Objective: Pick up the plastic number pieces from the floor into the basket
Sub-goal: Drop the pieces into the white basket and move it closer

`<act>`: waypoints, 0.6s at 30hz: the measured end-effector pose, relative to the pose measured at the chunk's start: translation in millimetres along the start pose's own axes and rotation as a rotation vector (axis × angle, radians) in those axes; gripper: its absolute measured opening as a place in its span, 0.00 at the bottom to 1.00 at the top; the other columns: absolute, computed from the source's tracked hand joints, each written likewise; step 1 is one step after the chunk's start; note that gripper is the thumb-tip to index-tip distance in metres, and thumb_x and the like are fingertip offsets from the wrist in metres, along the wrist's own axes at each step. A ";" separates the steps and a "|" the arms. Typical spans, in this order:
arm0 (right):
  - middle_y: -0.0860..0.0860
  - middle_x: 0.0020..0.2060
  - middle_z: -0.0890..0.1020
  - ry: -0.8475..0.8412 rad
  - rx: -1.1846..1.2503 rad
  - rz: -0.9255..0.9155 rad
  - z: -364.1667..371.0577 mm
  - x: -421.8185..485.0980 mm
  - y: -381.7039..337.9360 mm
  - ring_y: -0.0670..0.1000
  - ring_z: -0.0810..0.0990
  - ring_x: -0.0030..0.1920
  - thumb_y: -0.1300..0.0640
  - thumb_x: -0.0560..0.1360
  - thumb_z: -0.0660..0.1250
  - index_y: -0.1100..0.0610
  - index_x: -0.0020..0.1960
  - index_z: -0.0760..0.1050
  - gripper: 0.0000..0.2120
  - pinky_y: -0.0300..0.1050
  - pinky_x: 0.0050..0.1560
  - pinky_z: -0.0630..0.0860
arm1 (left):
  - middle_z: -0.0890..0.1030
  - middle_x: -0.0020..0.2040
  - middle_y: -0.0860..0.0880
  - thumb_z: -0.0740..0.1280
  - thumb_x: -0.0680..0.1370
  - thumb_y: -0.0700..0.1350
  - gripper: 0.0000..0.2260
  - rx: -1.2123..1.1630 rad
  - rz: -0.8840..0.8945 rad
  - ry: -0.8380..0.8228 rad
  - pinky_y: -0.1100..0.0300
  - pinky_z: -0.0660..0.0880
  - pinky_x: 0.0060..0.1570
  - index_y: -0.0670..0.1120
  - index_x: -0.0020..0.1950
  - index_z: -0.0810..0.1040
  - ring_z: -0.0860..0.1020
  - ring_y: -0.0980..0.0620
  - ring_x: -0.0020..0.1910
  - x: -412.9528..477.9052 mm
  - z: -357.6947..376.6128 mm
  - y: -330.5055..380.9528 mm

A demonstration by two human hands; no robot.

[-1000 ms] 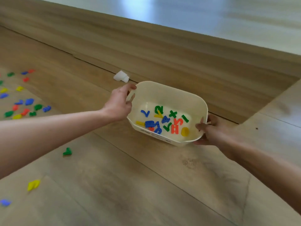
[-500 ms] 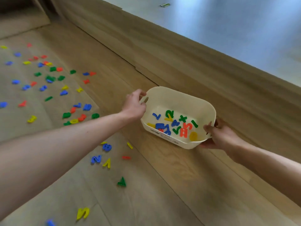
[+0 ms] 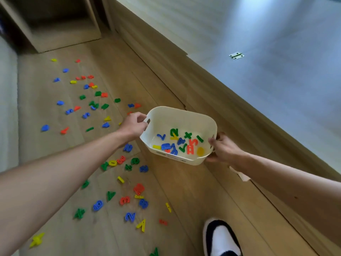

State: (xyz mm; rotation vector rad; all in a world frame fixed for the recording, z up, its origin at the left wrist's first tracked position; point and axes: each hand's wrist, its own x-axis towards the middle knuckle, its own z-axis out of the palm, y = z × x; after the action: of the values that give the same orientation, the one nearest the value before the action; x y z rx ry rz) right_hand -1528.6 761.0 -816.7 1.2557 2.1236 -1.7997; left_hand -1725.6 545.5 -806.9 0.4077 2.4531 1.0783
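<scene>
Number pieces [image 3: 125, 200] in red, blue, green and yellow lie scattered over the wooden floor [image 3: 193, 200], from the near left to the far left of the scene. A second batch [image 3: 190, 149] lies in a loose heap on the bottom of the basket [image 3: 177, 116], mostly toward its near side.

Basket: cream plastic, rounded-rectangular, open top, with a slot handle at each short end. It sits right of the scattered pieces and near the wooden skirting [image 3: 239, 117]. Whether its base touches the floor cannot be determined.

Left grip [image 3: 135, 124]: fingers curled round the left-end rim at the handle slot, clamping the basket.

Right grip [image 3: 224, 149]: thumb over the right-end rim, remaining fingers wrapped under the outside of the wall, clamping the basket.

Other items:
- White-and-black slipper [image 3: 220, 237] on the near floor, below the basket.
- Small metal hinge [image 3: 236, 55] on the pale panel at far right.
- White scrap [image 3: 239, 175] on the floor, partly hidden (the right forearm covers most of it).
- Open wooden shelf unit [image 3: 55, 24] at far left.
</scene>
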 end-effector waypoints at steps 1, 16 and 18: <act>0.49 0.38 0.83 -0.004 -0.011 -0.009 6.1 14.5 -5.7 0.51 0.86 0.39 0.53 0.84 0.58 0.50 0.42 0.70 0.12 0.55 0.45 0.85 | 0.78 0.63 0.47 0.64 0.77 0.42 0.16 0.002 -0.023 0.014 0.48 0.76 0.59 0.46 0.65 0.75 0.76 0.47 0.60 9.9 -0.5 -1.7; 0.50 0.43 0.79 0.117 -0.028 -0.173 61.4 201.1 -5.1 0.52 0.83 0.40 0.53 0.84 0.58 0.54 0.54 0.70 0.05 0.44 0.26 0.80 | 0.75 0.67 0.45 0.63 0.79 0.44 0.16 0.062 -0.039 0.158 0.60 0.68 0.51 0.47 0.67 0.73 0.73 0.47 0.65 140.0 19.3 -63.2; 0.50 0.43 0.79 0.135 -0.051 -0.159 60.3 206.8 -1.4 0.52 0.82 0.40 0.54 0.84 0.58 0.53 0.51 0.71 0.05 0.43 0.25 0.79 | 0.74 0.67 0.45 0.63 0.79 0.44 0.16 0.057 -0.015 0.154 0.61 0.67 0.52 0.46 0.67 0.73 0.73 0.48 0.65 139.1 22.7 -64.3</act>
State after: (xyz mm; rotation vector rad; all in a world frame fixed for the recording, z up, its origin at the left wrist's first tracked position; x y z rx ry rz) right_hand -1691.1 816.9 -946.5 1.2627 2.3892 -1.7520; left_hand -1840.7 576.8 -905.7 0.3348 2.6223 1.0721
